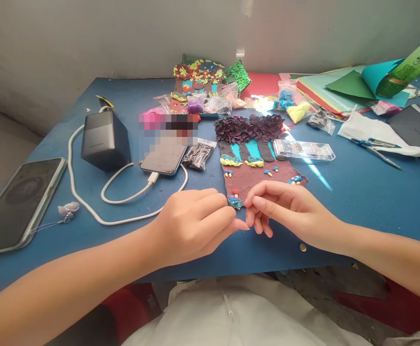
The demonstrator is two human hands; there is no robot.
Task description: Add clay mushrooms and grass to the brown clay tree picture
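A flat clay picture (256, 168) lies on the blue table (357, 192): a brown base, dark purple tree crowns, turquoise strips and small coloured mushrooms. My left hand (191, 223) is at its near left corner, fingers curled and pinched together by a small teal and red clay bit (235, 201). My right hand (289, 209) meets it from the right, fingertips pinched at the picture's near edge. What the fingertips hold is too small to make out.
A phone (162, 158) charges by white cable from a black power bank (105, 139). Another phone (18, 202) lies far left. A second clay picture (197, 79), clay bags, a clear plastic case (303, 150), scissors (375, 146) and coloured paper (346, 86) lie at the back and right.
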